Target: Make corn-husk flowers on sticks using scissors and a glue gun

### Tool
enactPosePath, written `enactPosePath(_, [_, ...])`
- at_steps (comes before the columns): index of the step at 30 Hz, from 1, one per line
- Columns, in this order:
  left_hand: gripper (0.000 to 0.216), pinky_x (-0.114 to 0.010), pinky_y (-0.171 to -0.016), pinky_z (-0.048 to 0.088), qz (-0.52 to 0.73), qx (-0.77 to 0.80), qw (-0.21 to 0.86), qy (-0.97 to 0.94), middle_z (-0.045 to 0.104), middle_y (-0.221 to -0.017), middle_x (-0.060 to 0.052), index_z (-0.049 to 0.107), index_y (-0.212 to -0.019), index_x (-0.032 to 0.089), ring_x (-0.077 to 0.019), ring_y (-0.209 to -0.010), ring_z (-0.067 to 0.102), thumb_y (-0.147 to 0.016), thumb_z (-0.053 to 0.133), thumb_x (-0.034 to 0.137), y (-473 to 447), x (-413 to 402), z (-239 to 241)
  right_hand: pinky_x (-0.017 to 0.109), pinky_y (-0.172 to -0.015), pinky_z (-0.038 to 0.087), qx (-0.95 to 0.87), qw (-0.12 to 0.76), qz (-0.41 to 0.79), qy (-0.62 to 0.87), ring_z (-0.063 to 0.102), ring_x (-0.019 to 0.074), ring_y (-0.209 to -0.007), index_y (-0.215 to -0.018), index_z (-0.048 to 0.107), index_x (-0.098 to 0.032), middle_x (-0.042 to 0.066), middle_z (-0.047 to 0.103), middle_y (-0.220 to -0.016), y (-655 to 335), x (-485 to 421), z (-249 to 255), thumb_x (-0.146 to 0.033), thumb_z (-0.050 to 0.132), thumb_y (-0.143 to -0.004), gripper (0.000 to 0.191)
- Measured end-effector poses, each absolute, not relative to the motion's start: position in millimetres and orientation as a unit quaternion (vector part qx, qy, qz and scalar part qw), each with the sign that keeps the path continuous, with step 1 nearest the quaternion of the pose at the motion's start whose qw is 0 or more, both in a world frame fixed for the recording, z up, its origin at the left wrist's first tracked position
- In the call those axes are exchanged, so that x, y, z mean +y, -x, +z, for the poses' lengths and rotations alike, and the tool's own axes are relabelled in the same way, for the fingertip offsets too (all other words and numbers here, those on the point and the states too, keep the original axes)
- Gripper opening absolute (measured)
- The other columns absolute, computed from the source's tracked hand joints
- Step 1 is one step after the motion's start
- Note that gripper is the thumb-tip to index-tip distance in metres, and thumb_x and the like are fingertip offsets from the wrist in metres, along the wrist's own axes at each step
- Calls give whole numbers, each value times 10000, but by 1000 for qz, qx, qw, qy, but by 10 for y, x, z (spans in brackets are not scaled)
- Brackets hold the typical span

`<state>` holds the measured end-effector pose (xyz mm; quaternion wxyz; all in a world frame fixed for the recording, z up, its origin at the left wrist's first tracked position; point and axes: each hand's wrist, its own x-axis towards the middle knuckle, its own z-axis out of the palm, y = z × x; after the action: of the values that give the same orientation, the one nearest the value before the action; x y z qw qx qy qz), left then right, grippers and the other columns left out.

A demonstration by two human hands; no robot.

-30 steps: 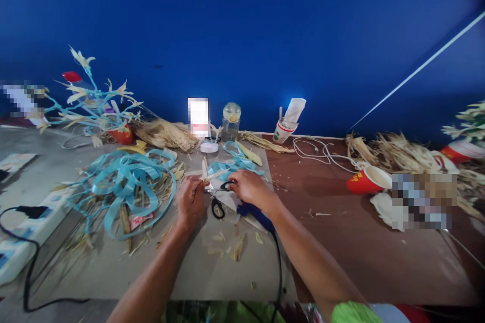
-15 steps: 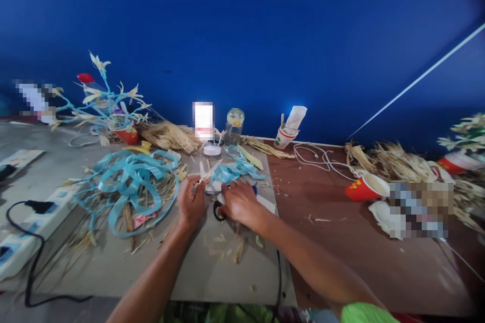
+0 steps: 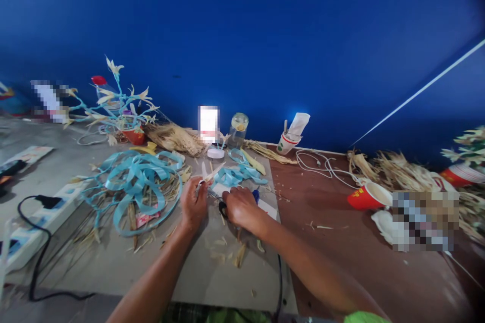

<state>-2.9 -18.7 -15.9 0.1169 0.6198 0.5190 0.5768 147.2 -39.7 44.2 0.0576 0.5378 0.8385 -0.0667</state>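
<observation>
My left hand (image 3: 194, 203) is closed, thumb against fingers, on a flower of pale corn husk (image 3: 206, 175) whose pointed petals stick up. Close to its right, my right hand (image 3: 242, 206) is curled palm down over the table. At its fingertips shows a black looped handle (image 3: 222, 208), like that of scissors; the rest of it is hidden under the hand. Light-blue ribbon (image 3: 235, 175) lies crumpled just beyond both hands. A white piece (image 3: 267, 209) and a small blue object (image 3: 256, 195) lie by my right wrist.
A large tangle of blue ribbon (image 3: 142, 181) lies left, near a power strip (image 3: 49, 224). Behind stand a branched husk-flower plant (image 3: 121, 98), a glass jar (image 3: 238, 128) and a paper cup (image 3: 288, 142). At right are a tipped red cup (image 3: 367, 196) and dried husks (image 3: 394, 169).
The black looped handle has tilted and shifted slightly under my right fingers, which have curled in more. My left hand still holds the flower. The view has turned a little left.
</observation>
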Motion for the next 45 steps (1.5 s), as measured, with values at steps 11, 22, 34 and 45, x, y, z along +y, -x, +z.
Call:
enactPosePath(11, [145,-284,-736,457,592,530,105,-599,651,-824,-29,602,-847,187,-154,-768,600,-830,542,317,44,-153,-235,269,-682,417,799,-17,-232,-554,637,209,-851,-1083,597,-193,78,694,-963,-1755,-385,610,-272,487,-793,319])
enactPosePath(22, [141,-336,-841,457,611,526,116,-580,662,-853,-35,619,-843,202,-179,-878,610,-838,529,311,61,-116,-320,213,-588,413,600,-201,-641,-434,537,99,-649,-1119,564,-120,37,616,-805,-2341,-466,766,-489,632,-747,528])
enactPosePath(34, [132,-337,-836,461,604,531,116,-583,646,-870,-47,594,-867,201,-178,-868,598,-850,507,298,67,-139,-269,208,-581,393,609,-173,-646,-427,505,87,-630,-1130,580,-118,6,575,-741,-2255,-486,697,-539,635,-724,588])
enactPosePath(45, [100,-401,-925,423,593,528,88,-602,668,-841,-44,599,-832,209,-201,-934,609,-828,519,268,73,-132,-263,195,-524,386,617,-173,-644,-419,504,77,-573,-1098,578,-121,16,606,-721,-2228,-400,761,-577,577,-760,568])
